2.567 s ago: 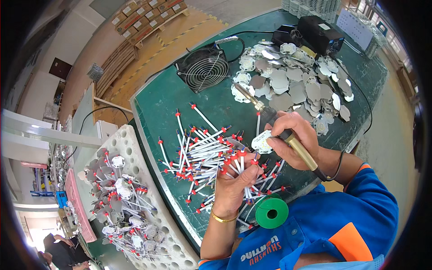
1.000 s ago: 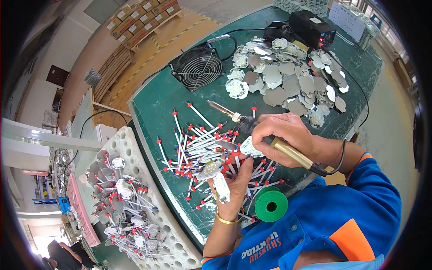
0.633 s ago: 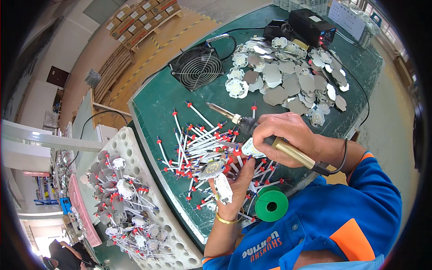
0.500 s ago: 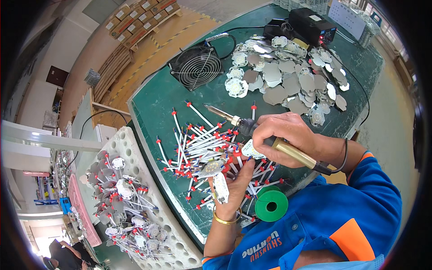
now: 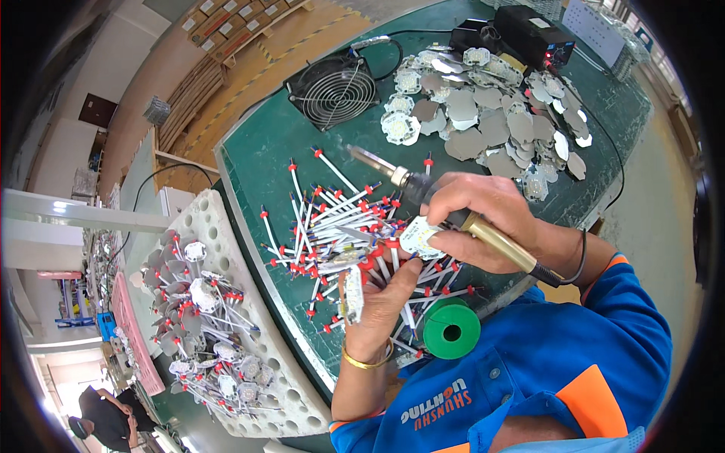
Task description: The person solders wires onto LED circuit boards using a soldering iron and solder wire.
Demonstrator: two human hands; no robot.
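My right hand (image 5: 483, 215) grips a soldering iron (image 5: 495, 241) with a gold-coloured rear handle; its metal tip points up and left over the cables. Thumb and fingers of that same hand also pinch a white LED board (image 5: 418, 237). My left hand (image 5: 381, 308), wearing a bracelet, is closed around LED boards (image 5: 353, 293) with white cables, and its thumb is close beneath the pinched board. Exactly where the thumb touches is hard to make out. Under and around both hands lies a pile of white cables (image 5: 332, 219) with red collars.
Loose LED boards (image 5: 483, 121) are heaped at the far right, before a black soldering station (image 5: 532, 38). A black fan (image 5: 332, 98) stands at the back. A green solder spool (image 5: 464, 343) sits by my body. Wired boards (image 5: 204, 294) rest on a white perforated slab (image 5: 283, 408) at left.
The boards in my left hand have turned and shifted a little left. The board pinched in my right hand has come further into view, slightly higher. The iron stays in my grip.
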